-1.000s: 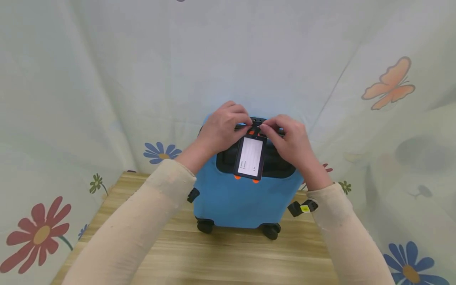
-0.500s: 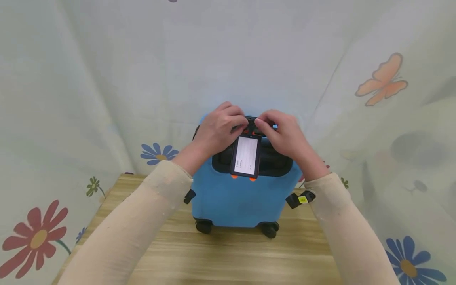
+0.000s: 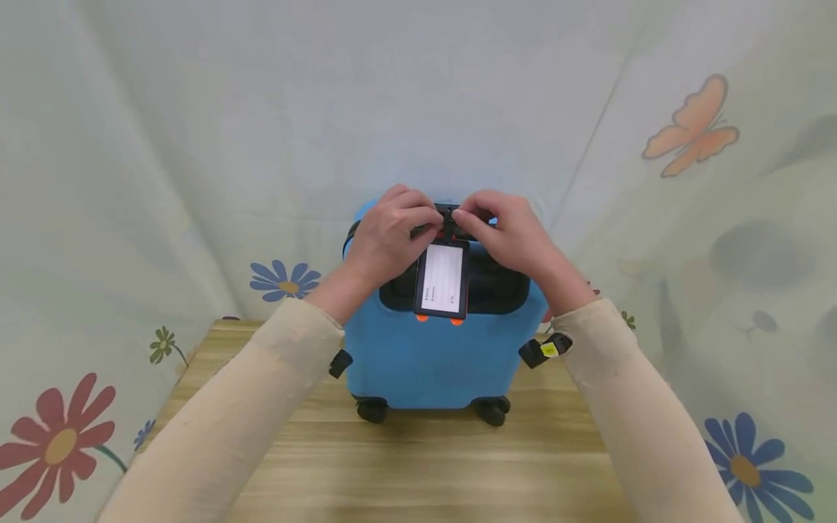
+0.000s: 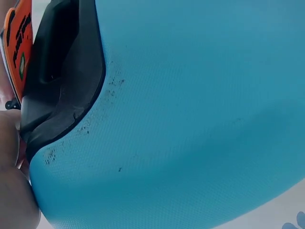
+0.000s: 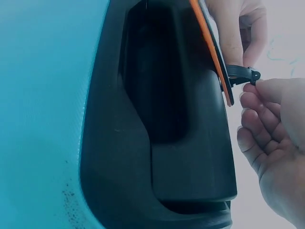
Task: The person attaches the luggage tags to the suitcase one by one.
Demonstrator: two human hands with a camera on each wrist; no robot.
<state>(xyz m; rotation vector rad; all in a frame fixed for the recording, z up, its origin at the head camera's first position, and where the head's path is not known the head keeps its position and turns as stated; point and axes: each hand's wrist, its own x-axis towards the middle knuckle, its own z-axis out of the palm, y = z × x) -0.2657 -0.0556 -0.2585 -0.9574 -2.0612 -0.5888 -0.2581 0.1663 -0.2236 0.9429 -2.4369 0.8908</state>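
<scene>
- A pale curtain (image 3: 248,109) hangs behind everything; at the far left it bears a red flower (image 3: 60,446), with a small green flower (image 3: 162,345) and a blue flower (image 3: 285,281) farther in.
- The left sleeve (image 3: 235,414), cream, reaches up over the wooden table (image 3: 392,479).
- The left hand (image 3: 392,229) is bent narrow, thumb and fingertips pinching the black strap (image 3: 448,222) from its left side.
- The blue suitcase (image 3: 431,359) stands upright on the table on black wheels (image 3: 371,411), with dark specks beside its panel in the wrist views.
- The luggage tag (image 3: 442,278) hangs from the strap at the top middle of the suitcase, slightly tilted over the black panel (image 3: 500,287); its white card faces up, and its back is orange with dark lettering.
- The right hand (image 3: 513,229) is also narrow, thumb and forefinger pinching the strap's end, which has small holes.
- A black device (image 3: 546,350) with a yellow label sits beside the right sleeve (image 3: 634,407).
- An orange butterfly (image 3: 693,131) is printed high on the curtain's right.
</scene>
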